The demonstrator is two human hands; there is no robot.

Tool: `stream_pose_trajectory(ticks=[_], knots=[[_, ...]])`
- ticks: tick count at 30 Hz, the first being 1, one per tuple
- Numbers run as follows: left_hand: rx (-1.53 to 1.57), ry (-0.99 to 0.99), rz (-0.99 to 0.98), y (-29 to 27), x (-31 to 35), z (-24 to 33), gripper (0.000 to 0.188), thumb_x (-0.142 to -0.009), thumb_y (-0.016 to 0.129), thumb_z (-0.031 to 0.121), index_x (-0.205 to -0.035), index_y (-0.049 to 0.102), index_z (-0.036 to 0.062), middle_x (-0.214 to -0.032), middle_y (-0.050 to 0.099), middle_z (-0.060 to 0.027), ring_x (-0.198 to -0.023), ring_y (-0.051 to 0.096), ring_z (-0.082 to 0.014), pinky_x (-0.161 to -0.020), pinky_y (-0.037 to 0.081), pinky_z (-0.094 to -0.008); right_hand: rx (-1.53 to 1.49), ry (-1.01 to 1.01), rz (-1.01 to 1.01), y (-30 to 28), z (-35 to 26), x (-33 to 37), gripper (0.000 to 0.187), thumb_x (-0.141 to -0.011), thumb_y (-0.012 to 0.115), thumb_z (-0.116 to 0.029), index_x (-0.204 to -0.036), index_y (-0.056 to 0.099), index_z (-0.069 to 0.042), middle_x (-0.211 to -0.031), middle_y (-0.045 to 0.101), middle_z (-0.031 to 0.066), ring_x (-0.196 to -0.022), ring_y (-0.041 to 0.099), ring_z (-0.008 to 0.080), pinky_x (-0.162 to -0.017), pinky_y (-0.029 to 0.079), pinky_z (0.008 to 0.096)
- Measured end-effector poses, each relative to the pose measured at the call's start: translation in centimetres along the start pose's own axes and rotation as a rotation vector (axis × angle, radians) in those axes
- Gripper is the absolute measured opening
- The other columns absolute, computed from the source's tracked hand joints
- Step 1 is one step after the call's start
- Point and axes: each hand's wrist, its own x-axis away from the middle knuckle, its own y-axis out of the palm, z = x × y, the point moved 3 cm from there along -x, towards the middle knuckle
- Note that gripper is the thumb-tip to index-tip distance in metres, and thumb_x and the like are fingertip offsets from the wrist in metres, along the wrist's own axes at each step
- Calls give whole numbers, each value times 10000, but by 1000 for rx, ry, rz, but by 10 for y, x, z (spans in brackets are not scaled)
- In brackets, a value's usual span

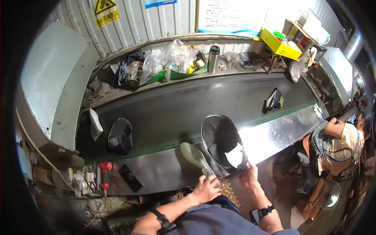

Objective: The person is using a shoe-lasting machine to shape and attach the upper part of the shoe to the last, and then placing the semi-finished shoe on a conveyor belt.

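In front of me stands a large black boot upper (219, 135), its wide opening facing up and a white patch showing inside. My right hand (249, 176) is closed on its near right edge. Left of it, at the metal ledge, lies a smooth olive-green piece shaped like a shoe last (192, 156). My left hand (207, 188) has its fingers curled around that piece's near end, low beside the boot upper. The palm side of both hands is hidden.
A dark conveyor belt (168, 111) runs behind the metal ledge (156, 174). On it sit a black upper (120, 136), a white sole-shaped piece (95, 124) and a small black shoe part (273, 100). A phone (131, 177) lies left. Another person (340, 145) works at right.
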Motion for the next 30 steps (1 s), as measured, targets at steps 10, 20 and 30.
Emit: stream_pose_trajectory(ticks=[10,20,30], knots=[[1545,-1374,323,-34,14,-169,384,-936,661,412,-1057,700,49,-1045,718,-104,-947,677,-242,-846,544,-415,1500,-1174,-831,-34,60,74,343,-721,837,-51,-1041,713,-57,-1012,639,136,-948,653,333,-1018,502,502],[379,-1158,538,9,-17,-212,330,-910,674,350,-947,729,27,-900,717,-173,-859,679,-360,-786,509,-452,1174,-797,-466,-20,118,20,1106,-685,927,-224,-1515,255,60,-1471,436,241,-1360,464,314,-1106,396,399],[416,-1435,273,23,-25,-122,711,-695,798,541,-1134,618,12,-1197,633,-228,-1132,611,-385,-979,475,-478,1357,-736,-680,-87,89,22,830,-709,872,-195,-1382,451,45,-1302,522,283,-1214,520,457,-1031,427,451]])
